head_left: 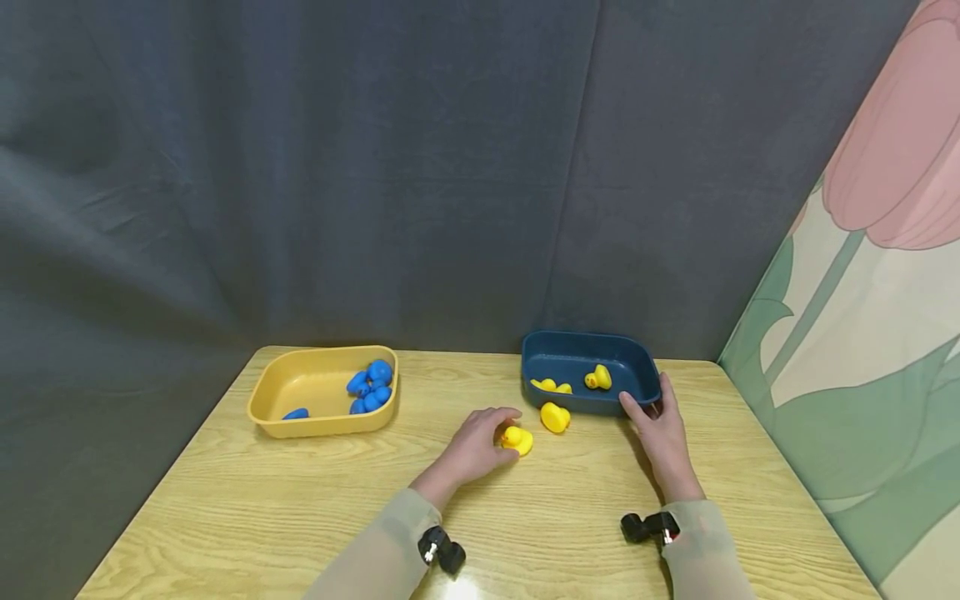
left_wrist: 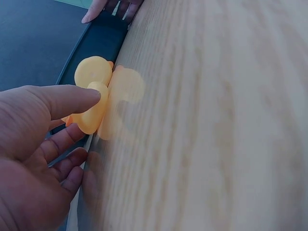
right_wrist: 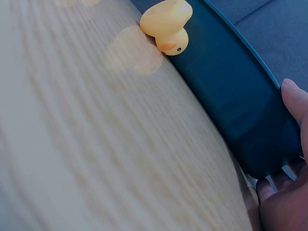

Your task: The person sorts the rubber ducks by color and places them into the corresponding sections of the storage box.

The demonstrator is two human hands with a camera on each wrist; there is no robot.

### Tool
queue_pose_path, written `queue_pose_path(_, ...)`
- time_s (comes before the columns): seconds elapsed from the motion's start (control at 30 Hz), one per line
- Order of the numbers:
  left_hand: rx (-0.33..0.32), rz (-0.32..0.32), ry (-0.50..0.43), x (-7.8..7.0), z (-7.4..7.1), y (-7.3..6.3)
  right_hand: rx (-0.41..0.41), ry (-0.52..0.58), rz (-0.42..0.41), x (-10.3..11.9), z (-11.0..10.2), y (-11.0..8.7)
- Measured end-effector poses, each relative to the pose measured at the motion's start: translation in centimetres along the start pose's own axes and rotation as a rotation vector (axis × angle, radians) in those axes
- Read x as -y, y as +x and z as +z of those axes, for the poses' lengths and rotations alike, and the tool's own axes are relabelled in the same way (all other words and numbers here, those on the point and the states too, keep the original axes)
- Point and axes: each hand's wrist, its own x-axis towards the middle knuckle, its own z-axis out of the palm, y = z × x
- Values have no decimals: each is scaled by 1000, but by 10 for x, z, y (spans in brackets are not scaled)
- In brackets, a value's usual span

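My left hand [head_left: 477,446] is curved around a small yellow toy duck [head_left: 517,439] that sits upright on the table. In the head view the index finger stands off above its head, and the thumb is low beside its body. In the left wrist view the thumb overlaps the duck [left_wrist: 90,115]. A second yellow duck [right_wrist: 166,21] lies tipped over against the near wall of the dark blue tray [head_left: 587,404]. At the tray's near right corner my right hand [head_left: 663,437] grips it, thumb at the rim and fingers round the right side.
Several yellow ducks, including one near the middle [head_left: 598,377], lie inside the blue tray. To the left is a yellow tray [head_left: 315,427] with several blue toys [head_left: 379,372]. A grey curtain [head_left: 450,167] hangs behind the wooden table [head_left: 300,508]; a flower-patterned cloth [head_left: 862,375] borders the right.
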Motion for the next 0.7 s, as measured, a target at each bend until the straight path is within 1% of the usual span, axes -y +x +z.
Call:
queue_pose_path(0.17,6,-2,24,0,1,1,-2,-8,-2,-2,0,1)
queue_pose_path(0.33,6,13,52,0,2,2,-1,-15,-3,-4,0,3)
queue_pose_path(0.43,5,15,41,-2,1,2,2,-13,-5,-4,-1,3)
queue_pose_path(0.63,0,3,-11,-6,-4,2,12,2,0,-4,-1,3)
queue_pose_path(0.7,-6,5,-11,-7,-6,3,13,5,0,-4,-1,3)
